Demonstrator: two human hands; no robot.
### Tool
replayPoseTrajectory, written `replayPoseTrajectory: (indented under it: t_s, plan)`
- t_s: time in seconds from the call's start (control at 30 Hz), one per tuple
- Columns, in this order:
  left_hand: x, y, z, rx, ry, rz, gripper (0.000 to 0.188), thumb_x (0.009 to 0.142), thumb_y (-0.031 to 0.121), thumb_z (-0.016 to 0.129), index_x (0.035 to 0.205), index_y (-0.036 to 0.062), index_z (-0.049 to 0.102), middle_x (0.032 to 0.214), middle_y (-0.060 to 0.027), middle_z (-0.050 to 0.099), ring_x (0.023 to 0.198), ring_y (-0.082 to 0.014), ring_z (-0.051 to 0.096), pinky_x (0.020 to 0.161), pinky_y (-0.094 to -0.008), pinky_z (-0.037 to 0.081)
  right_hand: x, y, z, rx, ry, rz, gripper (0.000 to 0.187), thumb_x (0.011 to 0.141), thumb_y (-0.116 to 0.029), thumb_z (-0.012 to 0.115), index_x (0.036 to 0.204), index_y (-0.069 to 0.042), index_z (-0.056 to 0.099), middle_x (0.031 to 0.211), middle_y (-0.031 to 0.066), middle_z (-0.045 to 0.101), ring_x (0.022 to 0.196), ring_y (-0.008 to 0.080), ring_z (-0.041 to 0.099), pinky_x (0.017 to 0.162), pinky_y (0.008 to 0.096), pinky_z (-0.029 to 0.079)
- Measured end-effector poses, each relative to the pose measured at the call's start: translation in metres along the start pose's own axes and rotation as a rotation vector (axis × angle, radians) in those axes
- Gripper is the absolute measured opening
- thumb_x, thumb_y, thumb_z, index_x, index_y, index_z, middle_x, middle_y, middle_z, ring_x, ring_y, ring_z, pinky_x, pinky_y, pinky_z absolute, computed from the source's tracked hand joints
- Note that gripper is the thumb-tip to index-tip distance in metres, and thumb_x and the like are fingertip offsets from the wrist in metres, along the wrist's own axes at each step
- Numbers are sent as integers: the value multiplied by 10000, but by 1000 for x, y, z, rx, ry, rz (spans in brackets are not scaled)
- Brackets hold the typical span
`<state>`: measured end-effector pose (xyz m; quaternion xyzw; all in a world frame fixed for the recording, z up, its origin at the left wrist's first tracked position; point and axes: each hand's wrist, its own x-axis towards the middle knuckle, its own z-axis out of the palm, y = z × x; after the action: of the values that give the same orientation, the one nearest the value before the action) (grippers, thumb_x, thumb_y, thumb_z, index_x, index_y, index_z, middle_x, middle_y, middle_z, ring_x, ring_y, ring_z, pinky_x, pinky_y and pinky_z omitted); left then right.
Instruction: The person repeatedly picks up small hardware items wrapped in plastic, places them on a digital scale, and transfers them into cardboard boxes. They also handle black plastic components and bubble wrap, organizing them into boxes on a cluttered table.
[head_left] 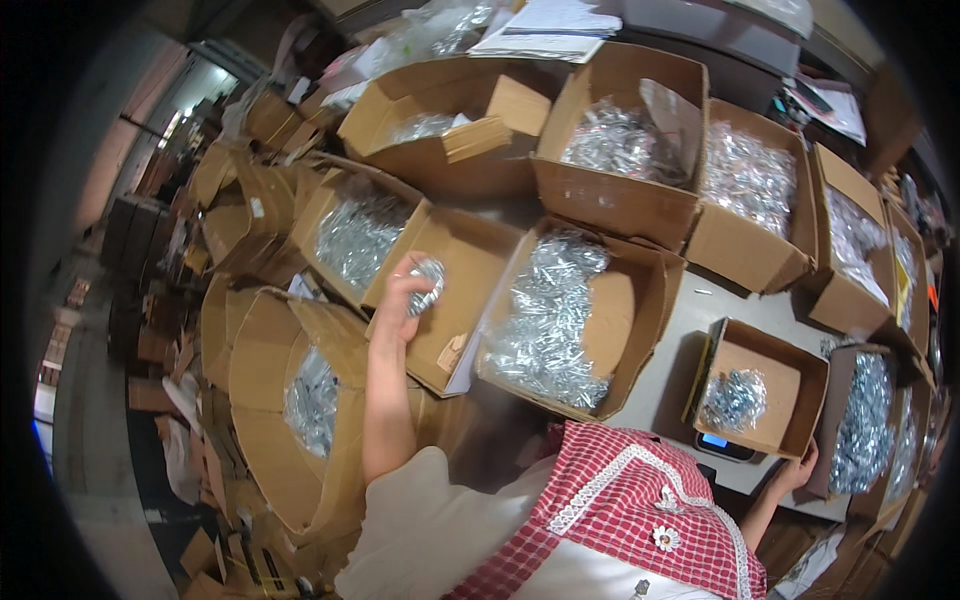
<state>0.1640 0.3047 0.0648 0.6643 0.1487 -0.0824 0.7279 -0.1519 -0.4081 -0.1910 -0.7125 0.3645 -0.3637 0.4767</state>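
My left hand [398,296] is closed round a clump of small silvery metal parts [428,284], held over a nearly bare cardboard box [478,243] with a brown scrap inside. Whether plastic wraps the clump I cannot tell. To its right, a larger open box [632,378] holds a heap of shiny metal parts [548,325]. At the far right, my right hand [797,470] grips the near right corner of a small cardboard box [790,365]; its fingers are partly hidden. Dark and silvery small parts [736,400] lie in that box, which stands on a scale with a lit display [714,440].
More open boxes of small bagged or metal parts surround me, including a tall box [615,205] at the back and a large flared box [265,400] at left. Blue-grey parts [862,425] fill a box at the right. Papers [548,28] lie at the far edge.
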Motion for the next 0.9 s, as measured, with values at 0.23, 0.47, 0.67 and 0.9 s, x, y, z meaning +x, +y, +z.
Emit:
replayPoseTrajectory:
  t_s: [0.23,0.47,0.67,0.9]
  plan:
    - [-24,-87,-1,1502,178,-342,351,740,180,721,1019,-31,700,992,-236,726,967,-369,711,769,-423,565,5,-23,5,-536,32,-44,347,945,-256,653,1224,-51,672,1123,78,725,1022,191,666,904,341,505]
    - [4,-107,-42,436,222,-110,139,855,64,703,990,43,675,893,-67,705,881,-208,695,736,-332,532,-1,-30,10,-384,6,-61,355,963,-323,654,1186,-49,687,1088,70,730,967,184,660,870,329,508]
    - [-41,-47,20,-63,156,142,86,887,30,683,951,51,629,865,-48,654,738,-153,657,632,-309,572,-1,-40,15,-362,23,-19,311,993,-363,620,1122,-97,716,973,50,736,866,164,662,799,329,516]
    - [-82,-39,162,-182,-119,36,99,888,85,684,961,63,621,887,-59,651,747,-165,671,615,-346,627,-11,-62,23,-261,27,-59,212,975,-201,594,1069,-61,723,974,67,741,874,184,671,819,340,519]
